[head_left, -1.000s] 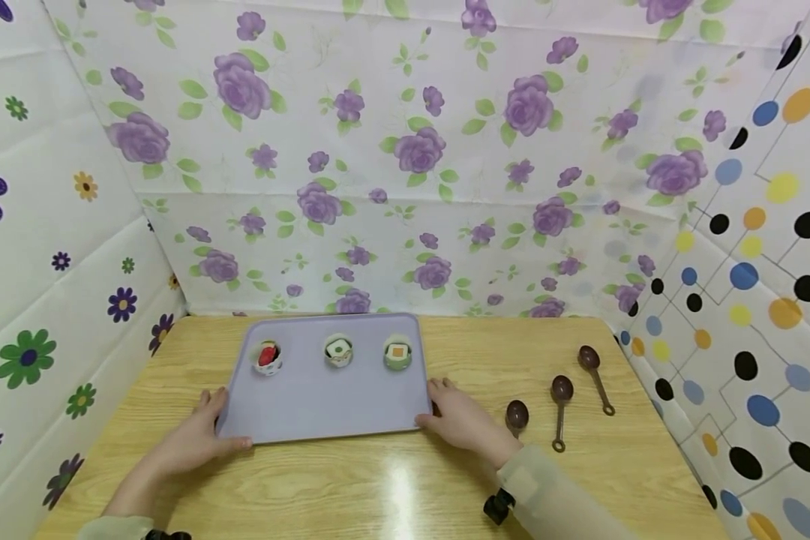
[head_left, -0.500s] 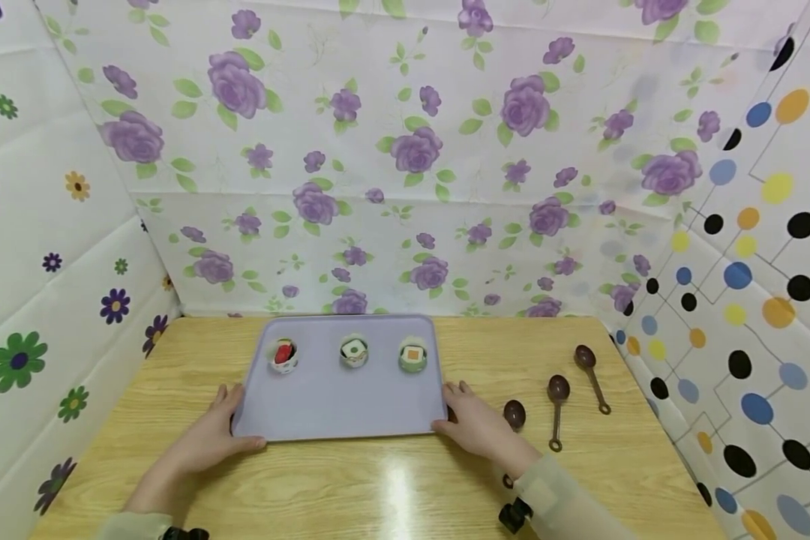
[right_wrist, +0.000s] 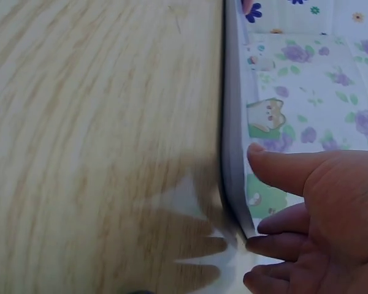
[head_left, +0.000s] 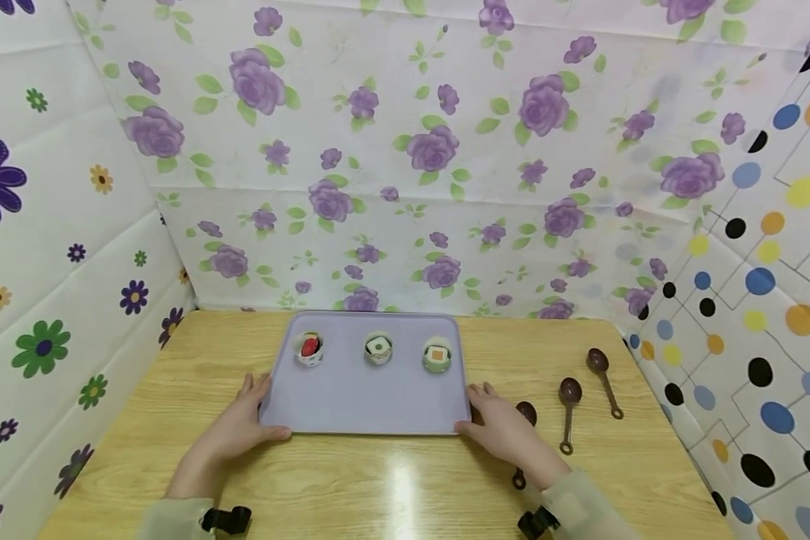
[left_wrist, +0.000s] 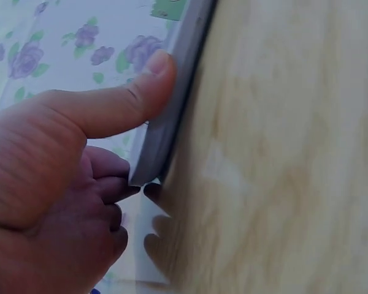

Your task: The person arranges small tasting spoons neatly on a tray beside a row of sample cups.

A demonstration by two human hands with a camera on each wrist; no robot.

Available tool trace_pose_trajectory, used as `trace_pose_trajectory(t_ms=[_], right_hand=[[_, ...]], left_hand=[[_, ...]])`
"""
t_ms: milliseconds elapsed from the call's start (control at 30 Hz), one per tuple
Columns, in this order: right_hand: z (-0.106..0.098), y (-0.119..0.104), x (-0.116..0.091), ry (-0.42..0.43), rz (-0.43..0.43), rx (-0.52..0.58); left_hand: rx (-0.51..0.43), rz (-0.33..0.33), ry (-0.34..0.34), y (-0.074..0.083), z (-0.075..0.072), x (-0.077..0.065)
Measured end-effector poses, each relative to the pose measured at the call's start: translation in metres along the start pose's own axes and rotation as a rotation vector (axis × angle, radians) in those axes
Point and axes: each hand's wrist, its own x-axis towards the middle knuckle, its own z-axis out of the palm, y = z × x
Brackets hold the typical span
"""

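A lavender tray lies on the wooden table, bearing three small patterned cups. The left cup contains a red piece, the middle cup a white block with a green mark, the right cup a white block with an orange square. My left hand holds the tray's front left corner, thumb along the front edge and fingers at the side. At the front right corner, my right hand holds it likewise, its thumb on the front rim.
Three brown spoons lie right of the tray: a near spoon partly behind my right hand, a middle spoon and a far spoon. Flowered cloth stands behind the table, with patterned cloth on both sides.
The tray and its cups have slid right along the table, nearer the spoons, with both hands moving along at its corners. The head view has shifted slightly too.
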Motion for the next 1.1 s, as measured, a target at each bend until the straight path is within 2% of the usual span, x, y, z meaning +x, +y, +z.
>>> trace_pose_trajectory(t_ms=[267, 500, 700, 900, 1100], right_hand=[[-0.016, 0.006, -0.013, 0.146, 0.025, 0.124], [-0.028, 0.026, -0.031, 0.207, 0.068, 0.276], [-0.038, 0.038, -0.049, 0.273, 0.142, 0.269], [-0.047, 0.045, -0.064, 0.266, 0.234, 0.211], [-0.050, 0.053, -0.074, 0.190, 0.311, 0.191]], left_hand=[[-0.023, -0.021, -0.008, 0.000, 0.000, 0.001], [-0.045, -0.018, -0.012, -0.002, 0.000, 0.000], [-0.038, -0.023, -0.015, -0.004, 0.001, 0.000], [-0.037, -0.048, -0.023, -0.005, 0.002, 0.000], [-0.023, -0.055, -0.019, -0.007, 0.002, 0.001]])
